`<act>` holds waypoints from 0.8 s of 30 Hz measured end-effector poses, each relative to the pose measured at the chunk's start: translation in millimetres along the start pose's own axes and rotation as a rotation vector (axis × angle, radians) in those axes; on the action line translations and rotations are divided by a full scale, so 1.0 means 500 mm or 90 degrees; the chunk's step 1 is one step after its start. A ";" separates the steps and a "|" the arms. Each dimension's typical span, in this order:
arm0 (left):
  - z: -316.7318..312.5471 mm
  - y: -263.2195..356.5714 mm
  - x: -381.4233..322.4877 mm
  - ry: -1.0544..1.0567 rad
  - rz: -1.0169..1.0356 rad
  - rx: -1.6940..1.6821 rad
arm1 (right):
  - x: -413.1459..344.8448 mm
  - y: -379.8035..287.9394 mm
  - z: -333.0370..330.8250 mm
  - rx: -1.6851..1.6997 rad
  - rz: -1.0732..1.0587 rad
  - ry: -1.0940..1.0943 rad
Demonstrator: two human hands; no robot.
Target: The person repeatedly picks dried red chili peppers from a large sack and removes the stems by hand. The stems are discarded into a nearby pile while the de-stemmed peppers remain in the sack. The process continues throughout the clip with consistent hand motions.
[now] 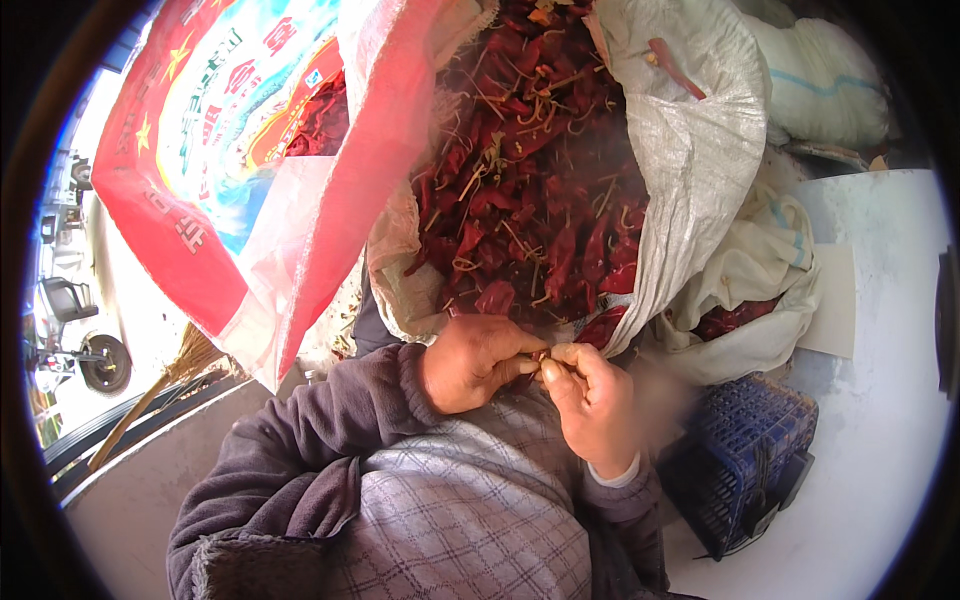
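My left hand (474, 365) and my right hand (590, 403) meet fingertip to fingertip in front of my lap. Both pinch a small piece of dried red chili pepper (537, 357), mostly hidden by the fingers; its stem end seems to face my right thumb. Just beyond them gapes a white woven sack (686, 161), its mouth rolled back around a heap of dried red chilies (517, 187) with pale, curled stems. One loose chili (675, 69) lies on the sack's folded right side.
At the left stands a red printed bag (300, 292) with red chilies inside. On the right are a smaller white sack (750, 281) containing chilies and a blue plastic crate (757, 420). A filled white sack (825, 82) sits behind. A straw broom (187, 356) leans at the left edge.
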State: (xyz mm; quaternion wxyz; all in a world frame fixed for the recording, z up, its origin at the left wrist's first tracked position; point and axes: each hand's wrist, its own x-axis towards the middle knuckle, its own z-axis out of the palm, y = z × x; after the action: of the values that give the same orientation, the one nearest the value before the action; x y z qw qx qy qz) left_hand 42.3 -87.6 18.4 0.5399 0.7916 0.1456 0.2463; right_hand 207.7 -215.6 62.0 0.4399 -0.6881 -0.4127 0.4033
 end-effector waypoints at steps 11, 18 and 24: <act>0.001 0.010 0.002 -0.027 -0.022 -0.080 | -0.003 0.001 -0.021 0.095 0.083 -0.062; -0.001 0.019 -0.004 -0.060 -0.064 -0.032 | -0.003 0.000 -0.027 0.085 0.126 -0.099; 0.001 0.019 -0.006 -0.057 -0.073 -0.068 | -0.005 0.004 -0.039 0.174 0.129 -0.124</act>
State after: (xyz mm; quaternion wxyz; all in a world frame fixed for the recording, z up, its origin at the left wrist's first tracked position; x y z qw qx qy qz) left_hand 39.6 -93.1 26.3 0.6008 0.7621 0.1533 0.1867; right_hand 225.3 -223.7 66.2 0.4444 -0.6177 -0.3232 0.5625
